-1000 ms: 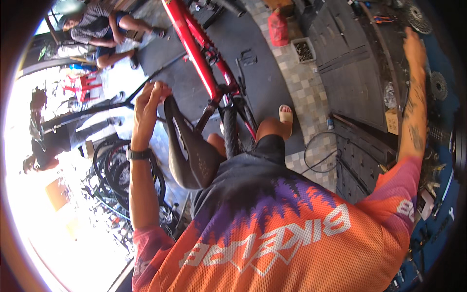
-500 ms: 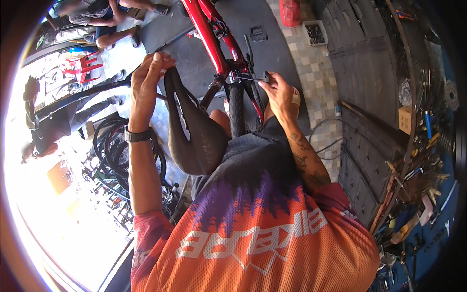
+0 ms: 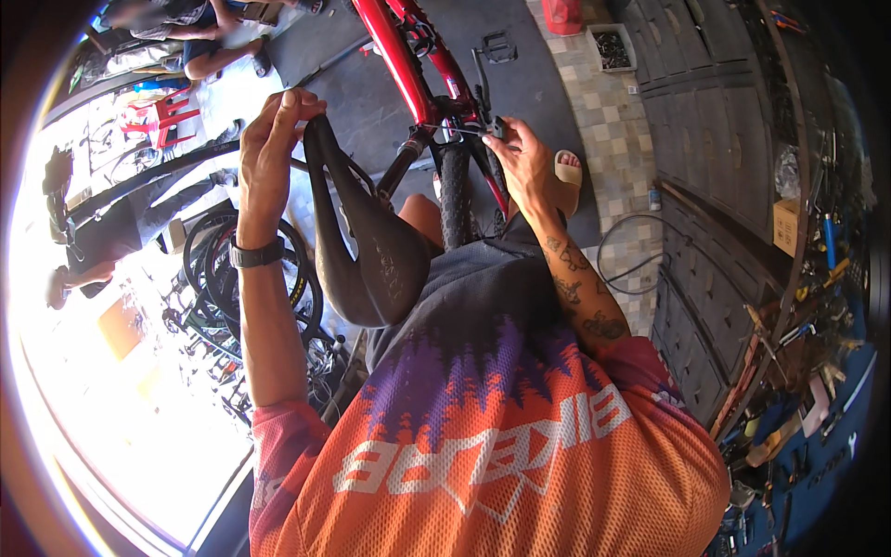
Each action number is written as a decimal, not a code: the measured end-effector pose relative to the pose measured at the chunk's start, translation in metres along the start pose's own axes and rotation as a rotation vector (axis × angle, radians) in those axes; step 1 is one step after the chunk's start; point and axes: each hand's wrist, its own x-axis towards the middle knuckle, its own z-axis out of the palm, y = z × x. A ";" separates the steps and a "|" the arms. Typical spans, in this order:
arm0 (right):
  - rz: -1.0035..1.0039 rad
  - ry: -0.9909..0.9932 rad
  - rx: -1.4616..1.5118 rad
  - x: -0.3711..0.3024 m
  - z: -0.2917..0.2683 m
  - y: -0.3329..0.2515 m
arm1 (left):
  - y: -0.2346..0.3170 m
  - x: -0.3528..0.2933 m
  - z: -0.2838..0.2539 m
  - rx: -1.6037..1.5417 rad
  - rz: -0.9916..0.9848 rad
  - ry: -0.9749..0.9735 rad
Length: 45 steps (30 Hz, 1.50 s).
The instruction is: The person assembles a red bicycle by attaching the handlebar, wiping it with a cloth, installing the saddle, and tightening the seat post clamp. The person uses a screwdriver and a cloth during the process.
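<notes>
A red bicycle frame (image 3: 394, 65) stands before me, its black saddle (image 3: 371, 269) close to my body and its knobby rear tire (image 3: 455, 200) below. My right hand (image 3: 522, 167) is closed around the dark handle of a thin screwdriver (image 3: 498, 129). Its slim shaft reaches left to the frame joint above the tire. Beside the saddle's nose, my left hand (image 3: 267, 162) has its fingertips pressed together; what they pinch is hidden. A long black bar (image 3: 176, 165) runs leftward from behind that wrist.
Several bicycle wheels (image 3: 251, 269) lean at left, near a red chair (image 3: 162, 119). A person (image 3: 209, 46) sits at the far left. On the right are dark cabinets (image 3: 701, 139), a white box of small parts (image 3: 611, 48) and a cluttered tool bench (image 3: 817, 399).
Both hands have shifted slightly away from my body, the right one also a little left. The screwdriver remains at the frame joint, and the view has tilted a little.
</notes>
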 end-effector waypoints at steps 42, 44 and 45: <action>-0.073 -0.437 0.135 0.085 -0.030 0.010 | -0.005 0.001 -0.003 -0.048 0.002 -0.017; -0.190 -0.474 0.019 0.085 -0.040 0.010 | -0.005 0.001 -0.002 -0.043 -0.011 -0.010; -0.171 -0.497 -0.048 0.087 -0.043 0.008 | -0.004 0.001 -0.002 -0.039 -0.014 -0.008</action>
